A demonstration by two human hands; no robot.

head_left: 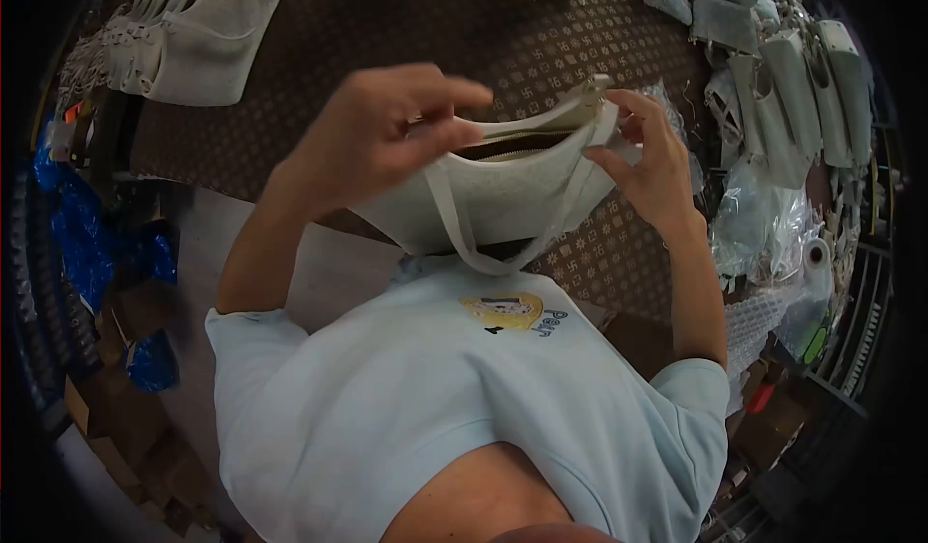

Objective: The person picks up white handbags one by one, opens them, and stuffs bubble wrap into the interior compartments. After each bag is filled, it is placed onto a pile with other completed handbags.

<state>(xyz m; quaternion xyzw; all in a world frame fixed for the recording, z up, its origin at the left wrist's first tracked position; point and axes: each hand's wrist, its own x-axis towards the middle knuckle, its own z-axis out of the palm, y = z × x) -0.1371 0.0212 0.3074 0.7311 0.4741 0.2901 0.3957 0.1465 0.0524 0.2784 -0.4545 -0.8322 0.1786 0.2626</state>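
Note:
A white handbag stands upright in front of my chest, its zipped mouth partly open on a dark inside. One strap hangs in a loop down the side nearest me. My right hand pinches the bag's top right corner, where a strap end and a small metal fitting show. Over the left end of the mouth is my left hand, slightly blurred, with thumb and forefinger stretched apart and nothing visible between them. Its other fingers are partly hidden.
The brown patterned table cover lies under the bag. White bags are heaped at the far left, and more bag pieces at the right. Clear plastic wrap lies nearer on the right; blue plastic is at the left.

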